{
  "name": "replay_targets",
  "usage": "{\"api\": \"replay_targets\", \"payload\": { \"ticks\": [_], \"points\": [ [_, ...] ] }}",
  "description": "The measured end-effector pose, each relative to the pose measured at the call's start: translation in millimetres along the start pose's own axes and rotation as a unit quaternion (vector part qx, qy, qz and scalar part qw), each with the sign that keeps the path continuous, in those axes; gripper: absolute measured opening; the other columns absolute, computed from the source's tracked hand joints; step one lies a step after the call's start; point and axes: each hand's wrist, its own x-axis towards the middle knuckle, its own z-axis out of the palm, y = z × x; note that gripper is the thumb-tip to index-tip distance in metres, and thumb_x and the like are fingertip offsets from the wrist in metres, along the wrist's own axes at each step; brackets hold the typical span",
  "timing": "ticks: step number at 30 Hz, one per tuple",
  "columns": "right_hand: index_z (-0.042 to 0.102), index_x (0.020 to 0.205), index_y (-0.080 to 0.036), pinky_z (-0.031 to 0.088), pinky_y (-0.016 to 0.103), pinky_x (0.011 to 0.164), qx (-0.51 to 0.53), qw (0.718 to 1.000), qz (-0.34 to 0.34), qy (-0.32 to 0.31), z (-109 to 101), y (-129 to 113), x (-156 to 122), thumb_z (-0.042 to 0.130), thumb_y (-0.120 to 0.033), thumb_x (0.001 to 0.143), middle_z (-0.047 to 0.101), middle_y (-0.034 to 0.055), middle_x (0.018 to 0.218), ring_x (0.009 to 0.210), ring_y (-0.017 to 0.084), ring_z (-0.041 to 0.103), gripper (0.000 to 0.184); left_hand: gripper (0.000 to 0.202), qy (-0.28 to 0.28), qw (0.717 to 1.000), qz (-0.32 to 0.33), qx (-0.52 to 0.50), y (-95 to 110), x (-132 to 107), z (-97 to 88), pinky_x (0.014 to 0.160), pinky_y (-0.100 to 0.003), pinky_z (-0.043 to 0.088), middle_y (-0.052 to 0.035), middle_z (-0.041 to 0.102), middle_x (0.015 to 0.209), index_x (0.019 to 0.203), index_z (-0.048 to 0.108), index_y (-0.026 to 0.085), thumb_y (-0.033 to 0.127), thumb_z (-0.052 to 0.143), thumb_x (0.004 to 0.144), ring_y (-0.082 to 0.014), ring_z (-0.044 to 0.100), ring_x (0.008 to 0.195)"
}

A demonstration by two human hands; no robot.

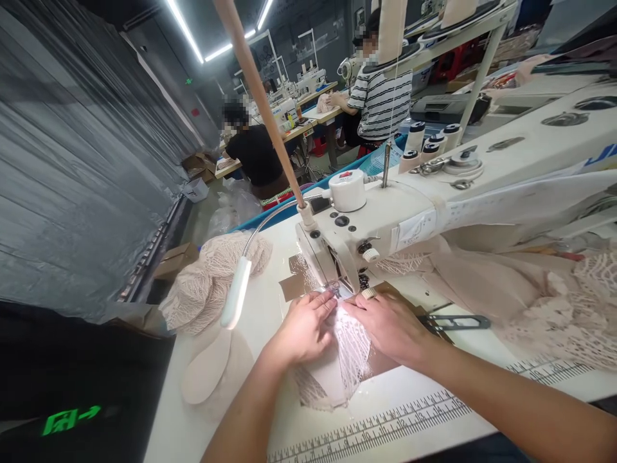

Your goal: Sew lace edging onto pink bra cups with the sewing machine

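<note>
My left hand (303, 329) lies flat on a piece of beige lace fabric (351, 350) just left of the needle area of a white sewing machine (414, 206). My right hand (390, 325) presses the same lace from the right, fingers pointing toward the presser foot (335, 290). Both hands rest palm down with fingers together, and the lace runs between them under the machine head. A padded beige piece lies under the lace near my wrists.
A gooseneck lamp (236, 292) hangs over the table's left. A heap of lace (212, 280) lies behind it and more lace (569, 315) piles up at right. Thread snips (456, 321) lie beside my right hand. A printed ruler (385, 424) lines the table's front edge. Two people sew at far tables.
</note>
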Motion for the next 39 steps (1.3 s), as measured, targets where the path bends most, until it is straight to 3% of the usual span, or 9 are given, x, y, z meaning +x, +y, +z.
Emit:
{"api": "replay_targets", "payload": {
  "ticks": [3, 7, 11, 13, 15, 20, 24, 30, 39],
  "points": [
    [0.065, 0.109, -0.022, 0.034, 0.028, 0.064, 0.025, 1.0, -0.01, -0.007, -2.2, 2.4, -3.6, 0.044, -0.004, 0.081, 0.062, 0.0032, 0.08, 0.07, 0.016, 0.053, 0.039, 0.062, 0.022, 1.0, 0.008, -0.001, 2.4, -3.9, 0.7, 0.101, -0.052, 0.04, -0.0114, 0.046, 0.141, 0.131, 0.05, 0.014, 0.014, 0.052, 0.068, -0.0314, 0.042, 0.126],
    [0.069, 0.098, -0.023, 0.038, 0.027, 0.064, 0.072, 0.997, -0.008, 0.012, -5.6, 6.2, -9.6, 0.04, -0.008, 0.088, 0.059, 0.0025, 0.076, 0.068, 0.015, 0.053, 0.034, 0.047, 0.082, 0.996, -0.006, -0.018, 22.0, -18.4, 0.8, 0.097, -0.046, 0.044, -0.0097, 0.054, 0.131, 0.121, 0.056, 0.019, 0.011, 0.05, 0.075, -0.0277, 0.049, 0.117],
    [0.069, 0.089, -0.022, 0.043, 0.026, 0.064, 0.109, 0.993, -0.002, 0.05, -9.3, 8.6, -12.3, 0.037, -0.012, 0.09, 0.064, 0.0034, 0.079, 0.071, 0.015, 0.056, 0.033, 0.014, 0.111, 0.993, -0.025, -0.037, 41.2, -27.2, 9.9, 0.078, -0.041, 0.047, -0.0083, 0.063, 0.091, 0.092, 0.063, 0.019, 0.024, 0.053, 0.083, -0.0236, 0.056, 0.086],
    [0.069, 0.087, -0.022, 0.044, 0.025, 0.064, 0.135, 0.989, -0.007, 0.058, -11.7, 9.2, -13.1, 0.035, -0.014, 0.091, 0.065, 0.0035, 0.082, 0.073, 0.015, 0.058, 0.035, 0.016, 0.127, 0.991, -0.028, -0.035, 43.1, -27.6, 17.0, 0.069, -0.037, 0.045, -0.0061, 0.058, 0.074, 0.076, 0.059, 0.019, 0.021, 0.047, 0.087, -0.0205, 0.053, 0.073],
    [0.069, 0.09, -0.022, 0.044, 0.025, 0.065, 0.166, 0.985, -0.014, 0.051, -15.1, 9.5, -14.1, 0.035, -0.016, 0.092, 0.065, 0.0031, 0.084, 0.075, 0.014, 0.058, 0.034, 0.019, 0.145, 0.987, -0.029, -0.061, 40.9, -27.9, 21.9, 0.067, -0.035, 0.044, -0.0051, 0.056, 0.071, 0.072, 0.054, 0.018, 0.018, 0.044, 0.088, -0.0189, 0.051, 0.07],
    [0.066, 0.101, -0.022, 0.04, 0.026, 0.063, 0.207, 0.977, -0.039, -0.024, -23.6, 7.8, -20.2, 0.037, -0.019, 0.094, 0.063, 0.0023, 0.081, 0.072, 0.015, 0.056, 0.029, 0.01, 0.164, 0.97, -0.026, -0.175, 33.7, -33.8, 20.6, 0.071, -0.034, 0.045, -0.0046, 0.06, 0.08, 0.079, 0.051, 0.019, 0.015, 0.045, 0.086, -0.0178, 0.055, 0.076],
    [0.064, 0.102, -0.021, 0.034, 0.029, 0.062, 0.13, 0.982, -0.115, -0.074, -19.9, 1.7, -32.8, 0.039, -0.008, 0.086, 0.058, 0.0033, 0.075, 0.067, 0.017, 0.051, 0.032, 0.009, 0.162, 0.966, -0.009, -0.201, 33.6, -37.9, 16.1, 0.078, -0.035, 0.046, -0.0063, 0.061, 0.089, 0.086, 0.052, 0.019, 0.015, 0.044, 0.087, -0.0191, 0.056, 0.085],
    [0.06, 0.105, -0.02, 0.028, 0.03, 0.065, 0.071, 0.99, -0.117, -0.02, -10.4, -3.4, -52.7, 0.039, 0.001, 0.072, 0.055, 0.004, 0.078, 0.07, 0.019, 0.045, 0.044, 0.026, 0.113, 0.99, 0.044, -0.071, 37.7, -37.4, 18.6, 0.081, -0.037, 0.042, -0.0068, 0.062, 0.099, 0.106, 0.06, 0.019, 0.011, 0.044, 0.087, -0.0192, 0.051, 0.084],
    [0.059, 0.104, -0.018, 0.025, 0.03, 0.062, 0.098, 0.988, -0.121, 0.004, -9.6, -3.9, -52.3, 0.037, 0.003, 0.073, 0.052, 0.0034, 0.076, 0.067, 0.018, 0.04, 0.043, 0.034, 0.104, 0.993, 0.059, -0.021, 40.8, -34.8, 30.6, 0.079, -0.037, 0.039, -0.0068, 0.059, 0.092, 0.12, 0.057, 0.019, 0.014, 0.043, 0.09, -0.0183, 0.045, 0.08]
  ]
}}
